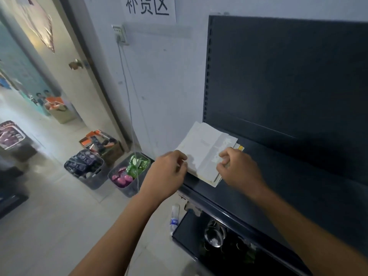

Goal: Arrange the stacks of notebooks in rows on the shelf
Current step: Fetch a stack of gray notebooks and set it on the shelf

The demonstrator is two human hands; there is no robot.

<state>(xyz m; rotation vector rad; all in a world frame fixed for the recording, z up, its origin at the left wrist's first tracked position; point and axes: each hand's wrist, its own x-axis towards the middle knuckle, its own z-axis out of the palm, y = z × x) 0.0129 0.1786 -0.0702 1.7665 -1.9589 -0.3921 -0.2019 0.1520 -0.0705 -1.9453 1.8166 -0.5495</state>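
A stack of pale notebooks (205, 148) lies flat at the left end of the dark shelf (298, 176), with a yellow-edged one peeking out at the back right. My left hand (169, 170) grips the stack's left front edge with curled fingers. My right hand (239, 168) holds its right front edge, fingers curled round the corner. Both forearms reach in from below.
A dark back panel (288, 76) rises behind the shelf. A lower shelf (189, 236) holds glassware (215, 234). On the floor to the left stand grey bins of packaged goods (129, 172) and a cardboard box (103, 144). A cable (129, 108) hangs from a wall socket.
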